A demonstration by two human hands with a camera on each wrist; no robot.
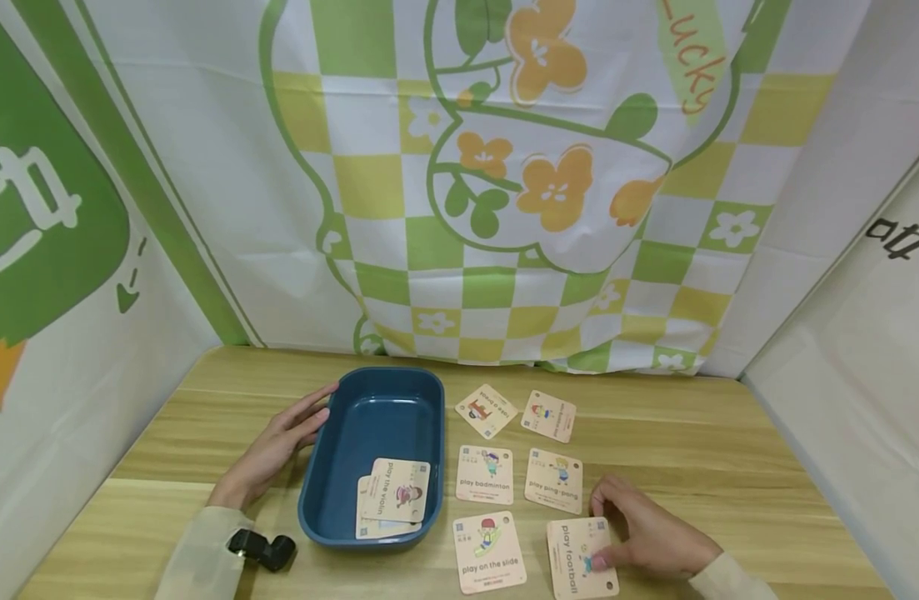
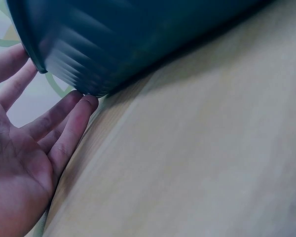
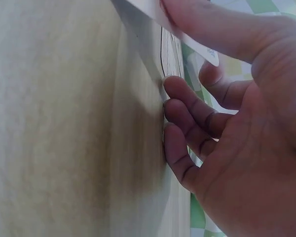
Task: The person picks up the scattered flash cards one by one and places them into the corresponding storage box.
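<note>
A deep blue plastic tray stands at the left of the table. My left hand touches its left side, and in the left wrist view the fingertips meet its outer wall. Inside the tray a "play the violin" card overlaps another card. My right hand pinches a "play football" card at the front right, thumb on its face. Another card's edge shows beneath it. The right wrist view has this card lifted at one edge, above curled fingers.
Beside the tray lie a "play on the slide" card, a "play badminton" card, a "play ping-pong" card, a tilted "take a break" card and one more card. A checked cloth hangs behind the table.
</note>
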